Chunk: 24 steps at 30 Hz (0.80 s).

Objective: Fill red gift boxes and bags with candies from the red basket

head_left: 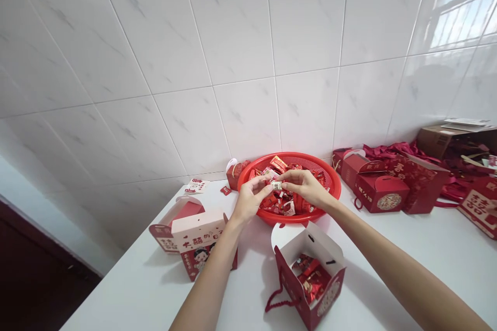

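Over a red plastic basket [334, 186] full of wrapped candies, both my hands come together on one small wrapped candy [276, 185] with a pale label. My left hand [250, 196] pinches it from the left side. From the right, my right hand [305, 186] grips its other side between thumb and fingers. Loose candies [289, 208], mostly in red wrappers, lie below my fingers. Nearer to me stands an open red gift box [306, 279] with a cord handle. Inside it are several red-wrapped sweets [313, 282].
Two open gift boxes [205, 240] stand at left, with printed cards [196, 186] behind. A small red box [236, 173] touches the wall side. Several red boxes [382, 194], dark red cloth [407, 151] and a cardboard carton [437, 139] crowd the right. A tiled wall [248, 114] bounds the white table.
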Available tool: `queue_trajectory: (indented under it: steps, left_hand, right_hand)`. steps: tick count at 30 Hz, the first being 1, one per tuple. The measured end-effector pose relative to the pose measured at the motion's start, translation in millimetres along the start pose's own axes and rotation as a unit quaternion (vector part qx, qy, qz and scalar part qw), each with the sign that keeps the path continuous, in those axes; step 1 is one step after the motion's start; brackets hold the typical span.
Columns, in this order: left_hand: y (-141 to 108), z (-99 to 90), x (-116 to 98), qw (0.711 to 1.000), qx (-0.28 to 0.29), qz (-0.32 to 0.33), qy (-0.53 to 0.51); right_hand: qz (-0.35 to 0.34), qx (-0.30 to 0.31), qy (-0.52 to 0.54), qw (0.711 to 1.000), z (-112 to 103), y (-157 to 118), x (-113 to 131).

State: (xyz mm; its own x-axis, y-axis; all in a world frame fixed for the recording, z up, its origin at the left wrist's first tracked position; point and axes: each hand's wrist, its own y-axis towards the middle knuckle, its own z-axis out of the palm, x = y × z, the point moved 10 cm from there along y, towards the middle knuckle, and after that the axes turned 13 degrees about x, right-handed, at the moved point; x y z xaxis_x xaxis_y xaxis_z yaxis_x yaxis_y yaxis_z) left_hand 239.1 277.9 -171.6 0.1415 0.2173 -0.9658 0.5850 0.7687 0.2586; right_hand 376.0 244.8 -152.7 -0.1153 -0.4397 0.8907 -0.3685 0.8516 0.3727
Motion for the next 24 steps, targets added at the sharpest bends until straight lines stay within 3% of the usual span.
queue_trajectory:
  steps: [7,24]
  left_hand:
    - [-4,2.0,-2,1.000,0.004,0.005,-0.010]
    - [-3,3.9,0,0.999,0.004,-0.037,-0.025]
  right_hand:
    - [0.018,0.049,0.108,0.993,13,-4,-7]
    - [0.024,0.068,0.124,0.990,12,-8,-4]
